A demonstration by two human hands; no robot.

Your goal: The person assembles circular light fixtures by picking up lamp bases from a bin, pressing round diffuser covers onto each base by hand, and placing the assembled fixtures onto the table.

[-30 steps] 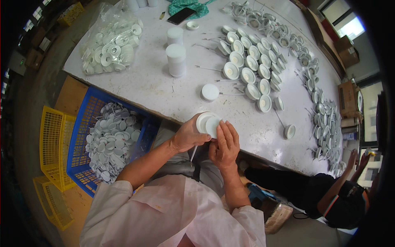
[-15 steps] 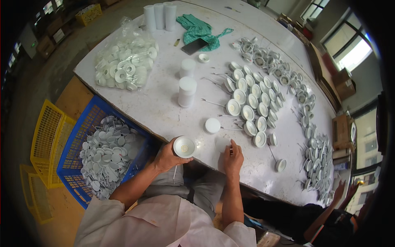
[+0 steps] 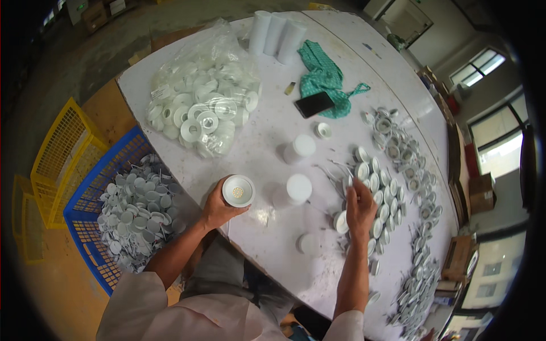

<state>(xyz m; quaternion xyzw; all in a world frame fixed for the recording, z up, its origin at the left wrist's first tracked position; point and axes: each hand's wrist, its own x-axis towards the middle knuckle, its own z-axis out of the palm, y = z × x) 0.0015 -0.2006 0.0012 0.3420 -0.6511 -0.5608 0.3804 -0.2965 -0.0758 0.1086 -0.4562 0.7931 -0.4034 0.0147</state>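
My left hand holds a round white lamp housing face up over the near edge of the white table; a yellowish disc shows in its middle. My right hand reaches out over a row of white round housings lying on the table, fingers curled down among them and the thin wire clips; whether it grips one I cannot tell. Between the hands stand two stacks of white housings, and a single white cap lies nearer me.
A clear bag of white rings sits at the table's far left. A blue crate of white discs stands at my left, beside yellow crates. A black phone lies on a green cloth. More housings line the right edge.
My hands have parted: the left carried the white housing out to the left, the right reached forward to the rows of housings. The camera view has tilted up the table.
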